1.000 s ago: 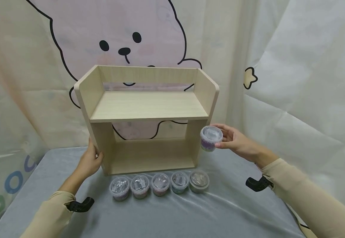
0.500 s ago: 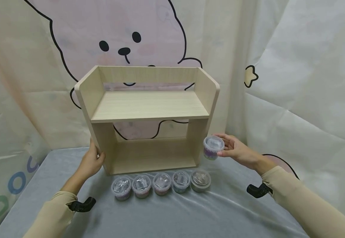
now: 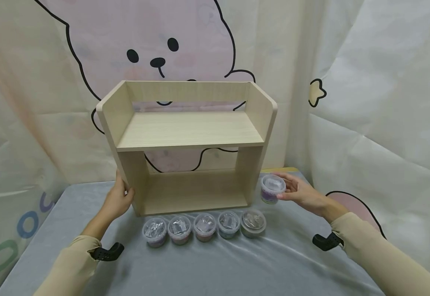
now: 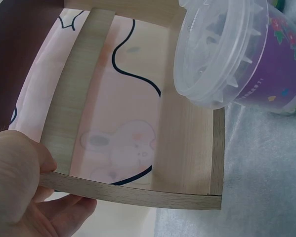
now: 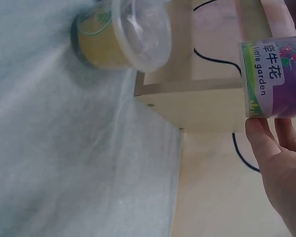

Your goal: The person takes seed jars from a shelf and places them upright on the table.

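Observation:
My right hand [image 3: 303,196] holds a small clear-lidded plastic tub [image 3: 272,190] between thumb and fingers, just right of the two-tier wooden shelf [image 3: 189,129]. In the right wrist view this tub [image 5: 266,84] has a purple label reading "little garden". My left hand [image 3: 118,200] grips the shelf's left side panel; the left wrist view has the thumb on one side of the wood and fingers [image 4: 71,212] on the other. In front of the shelf, several similar lidded tubs [image 3: 204,226] stand in a row.
A grey cloth covers the table [image 3: 215,267]. Behind it hangs a pale curtain [image 3: 274,61] printed with a bear; another light curtain [image 3: 377,102] hangs at the right. The rightmost tub in the row [image 3: 253,224] stands near the shelf's front right corner.
My right hand has come down with the tub and shifted slightly right, from beside the shelf's middle board toward the table. The left hand keeps its grip on the side panel.

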Demonstrator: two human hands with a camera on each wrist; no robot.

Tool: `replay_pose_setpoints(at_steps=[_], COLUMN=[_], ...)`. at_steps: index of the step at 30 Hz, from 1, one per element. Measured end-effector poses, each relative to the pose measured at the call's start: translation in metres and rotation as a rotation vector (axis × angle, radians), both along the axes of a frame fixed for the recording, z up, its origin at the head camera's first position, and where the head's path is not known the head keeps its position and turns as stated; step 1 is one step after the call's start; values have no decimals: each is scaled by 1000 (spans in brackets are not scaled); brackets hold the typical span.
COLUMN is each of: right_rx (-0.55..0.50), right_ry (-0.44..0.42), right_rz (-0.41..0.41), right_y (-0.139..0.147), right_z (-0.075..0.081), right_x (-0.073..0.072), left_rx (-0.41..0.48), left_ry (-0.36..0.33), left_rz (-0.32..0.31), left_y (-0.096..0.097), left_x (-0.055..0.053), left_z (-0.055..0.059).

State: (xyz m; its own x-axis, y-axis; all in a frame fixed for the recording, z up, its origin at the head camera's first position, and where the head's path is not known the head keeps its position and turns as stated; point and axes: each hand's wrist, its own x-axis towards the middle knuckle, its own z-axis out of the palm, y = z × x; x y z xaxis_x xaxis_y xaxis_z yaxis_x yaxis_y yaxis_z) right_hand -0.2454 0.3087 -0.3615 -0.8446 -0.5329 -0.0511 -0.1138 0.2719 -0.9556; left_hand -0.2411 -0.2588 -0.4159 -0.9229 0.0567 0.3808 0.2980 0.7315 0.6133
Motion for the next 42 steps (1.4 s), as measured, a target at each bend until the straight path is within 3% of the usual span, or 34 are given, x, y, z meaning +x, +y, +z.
replay_pose_setpoints(at_steps=[9, 21, 27, 33, 42], right_rx=[34, 74, 111, 82, 91], right_ry=[-3, -69, -77, -84, -94], right_rz=[-46, -53, -17, 17, 18], right_y=[11, 25, 31, 36, 40], right_z=[-18, -46, -62, -76, -95], right_x=[1, 12, 16, 17, 19], left_rx=[-3, 1, -1, 3, 15], left_ry=[-17, -7, -10, -8, -6], left_rz=[15, 17, 8, 4, -5], left_y=[-2, -2, -2, -2, -1], left_x=[0, -2, -3, -4, -3], left_z=[0, -1, -3, -4, -3])
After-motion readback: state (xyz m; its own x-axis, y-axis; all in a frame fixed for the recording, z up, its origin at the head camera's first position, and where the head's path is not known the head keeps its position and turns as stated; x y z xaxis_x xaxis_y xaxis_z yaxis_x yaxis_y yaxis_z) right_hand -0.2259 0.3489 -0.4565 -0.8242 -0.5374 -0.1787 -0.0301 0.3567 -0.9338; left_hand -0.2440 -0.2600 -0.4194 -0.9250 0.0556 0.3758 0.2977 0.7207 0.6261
